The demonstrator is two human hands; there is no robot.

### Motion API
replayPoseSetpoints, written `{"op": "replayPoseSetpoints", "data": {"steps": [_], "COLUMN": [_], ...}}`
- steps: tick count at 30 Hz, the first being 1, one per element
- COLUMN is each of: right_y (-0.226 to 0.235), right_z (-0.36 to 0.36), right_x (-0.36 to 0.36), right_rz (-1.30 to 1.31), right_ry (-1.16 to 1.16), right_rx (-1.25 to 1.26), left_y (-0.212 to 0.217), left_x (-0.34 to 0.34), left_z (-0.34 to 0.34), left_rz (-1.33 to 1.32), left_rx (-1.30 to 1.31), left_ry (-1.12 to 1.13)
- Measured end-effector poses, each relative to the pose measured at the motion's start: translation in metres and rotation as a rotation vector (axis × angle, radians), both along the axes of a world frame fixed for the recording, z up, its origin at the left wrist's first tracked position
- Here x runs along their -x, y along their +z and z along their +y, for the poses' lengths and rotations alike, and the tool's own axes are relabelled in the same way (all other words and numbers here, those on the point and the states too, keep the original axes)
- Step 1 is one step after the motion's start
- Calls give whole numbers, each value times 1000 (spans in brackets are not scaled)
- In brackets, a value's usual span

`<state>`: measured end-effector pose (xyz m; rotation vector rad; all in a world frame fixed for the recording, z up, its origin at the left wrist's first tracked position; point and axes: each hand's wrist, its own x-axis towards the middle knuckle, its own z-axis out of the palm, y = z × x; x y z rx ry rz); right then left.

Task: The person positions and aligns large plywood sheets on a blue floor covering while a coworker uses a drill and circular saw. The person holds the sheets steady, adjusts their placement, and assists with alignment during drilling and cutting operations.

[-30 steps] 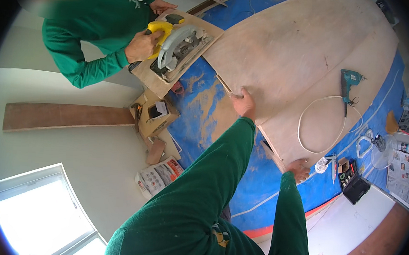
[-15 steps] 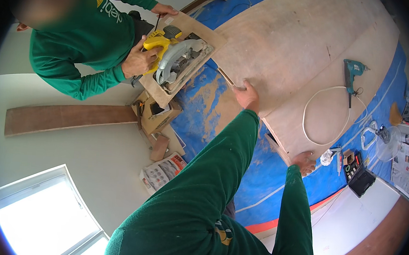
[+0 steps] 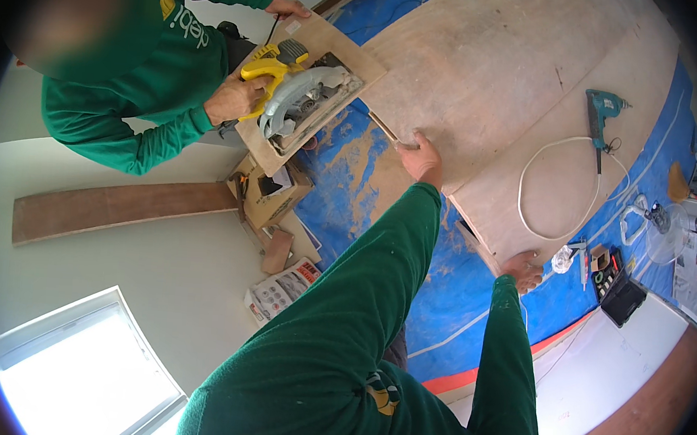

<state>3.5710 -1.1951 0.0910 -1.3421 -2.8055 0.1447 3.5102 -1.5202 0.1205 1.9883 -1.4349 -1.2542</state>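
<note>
A large plywood sheet [image 3: 488, 74] spans the upper middle and right of the view. My left hand [image 3: 422, 160] grips its near edge, thumb on top and fingers partly hidden at the rim. Farther right, my right hand [image 3: 522, 272] holds the sheet's near corner, its fingers partly out of sight. Across from my left hand, a co-worker in a green sweatshirt holds a yellow circular saw [image 3: 284, 92] by its handle. The saw is set on a wooden board [image 3: 266, 152], whose far edge the co-worker's other hand grips. This board reaches the plywood's left edge.
On the plywood lies a teal corded drill [image 3: 605, 114] with its cable looped. Blue sheeting [image 3: 438, 317], dusted with sawdust, covers the floor. At right sit a black tool case [image 3: 621, 300] and a clear round lid-like piece [image 3: 667, 233]. A cardboard box [image 3: 278, 200] stands left.
The co-worker's head has shifted slightly to the left and down. Both my hands keep their hold on the plywood, and the whole view has moved a little.
</note>
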Motion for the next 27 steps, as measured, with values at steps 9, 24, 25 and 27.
{"op": "replayPoseSetpoints", "data": {"steps": [9,24,25,27], "right_y": [41,35,34,33], "right_z": [-7,-276,-274,-270], "right_x": [-7,61,61,62], "right_rz": [249,474,409,431], "right_ry": [179,958,951,921], "right_rx": [59,415,360,423], "left_y": [-1,-7,-11,-19], "left_x": [0,-12,-14,-13], "left_z": [-1,-5,-5,-3], "left_rz": [-44,31,76,184], "left_rx": [40,26,7,-77], "left_ry": [-13,10,11,-3]}}
